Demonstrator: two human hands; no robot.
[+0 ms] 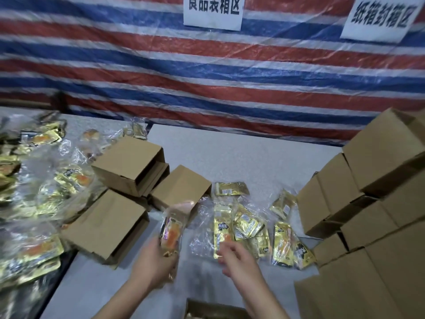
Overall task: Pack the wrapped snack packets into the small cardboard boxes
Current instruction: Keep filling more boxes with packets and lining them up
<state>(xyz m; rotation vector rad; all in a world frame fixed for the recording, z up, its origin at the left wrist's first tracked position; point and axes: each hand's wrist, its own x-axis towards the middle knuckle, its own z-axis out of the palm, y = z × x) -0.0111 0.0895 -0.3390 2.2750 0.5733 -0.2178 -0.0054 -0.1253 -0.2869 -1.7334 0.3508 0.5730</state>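
Left hand grips a packet for boxing; right hand, fingers loosely curled, reaches the gold packets just beyond.

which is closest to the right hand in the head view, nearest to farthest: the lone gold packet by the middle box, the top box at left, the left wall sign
From the right hand:
1. Lone gold packet, just beyond it on the table.
2. Top box, farther back on the left stack.
3. Left wall sign, high on the tarp.

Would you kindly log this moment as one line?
left hand: holds snack packet | right hand: open above gold packets | open box: near edge
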